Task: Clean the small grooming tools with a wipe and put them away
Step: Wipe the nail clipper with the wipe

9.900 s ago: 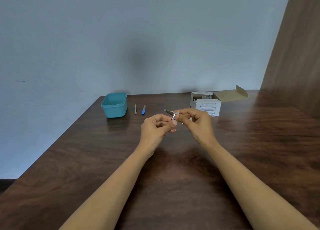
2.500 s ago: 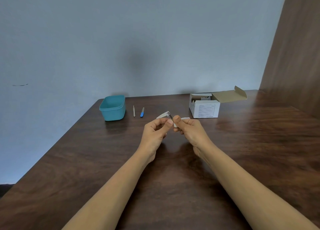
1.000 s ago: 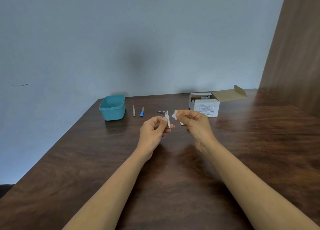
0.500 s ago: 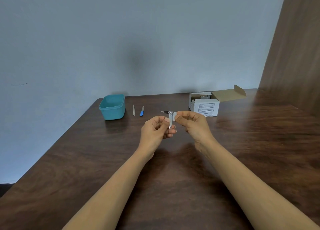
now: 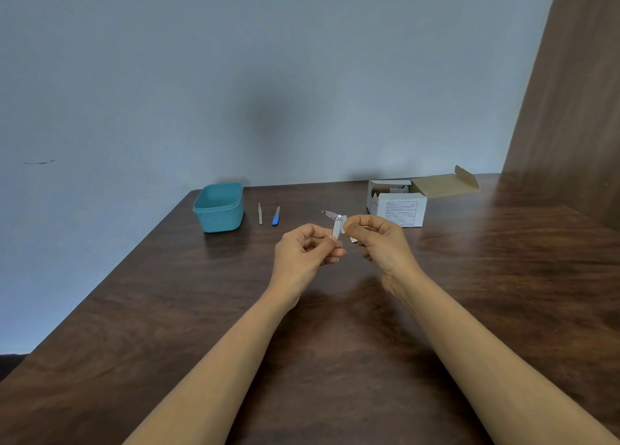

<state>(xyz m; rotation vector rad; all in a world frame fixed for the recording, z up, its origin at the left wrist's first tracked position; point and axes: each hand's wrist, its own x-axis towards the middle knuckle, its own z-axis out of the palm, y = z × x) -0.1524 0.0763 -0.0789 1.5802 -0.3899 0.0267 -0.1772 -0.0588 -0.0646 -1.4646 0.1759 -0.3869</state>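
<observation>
Above the middle of the dark brown wooden table (image 5: 503,293), the left hand (image 5: 303,255) pinched a small silver metal nail clipper (image 5: 336,228) by its lower end between thumb and fingertips, holding its body nearly upright, while a thin blade-like arm of the clipper stuck out from its top toward the teal box. The right hand (image 5: 380,241) was closed on a small white wipe (image 5: 345,228), pressing it with thumb and forefinger against the upper part of the clipper, so the two hands met at the tool. A bit of pale material showed just under the right hand; what it was could not be told. Toward the far edge of the table, beyond and to the left of the left hand, stood an open teal plastic box (image 5: 219,207) with rounded corners. Just right of that box lay a slim grey metal tool (image 5: 260,213), and just beside it a short tool with a blue handle (image 5: 275,216), the two apart and both pointing away from the person. Well to the right of the teal box, beyond the right hand, sat a white printed cardboard carton (image 5: 397,203) with its brown flap folded back and small packets visible inside.
</observation>
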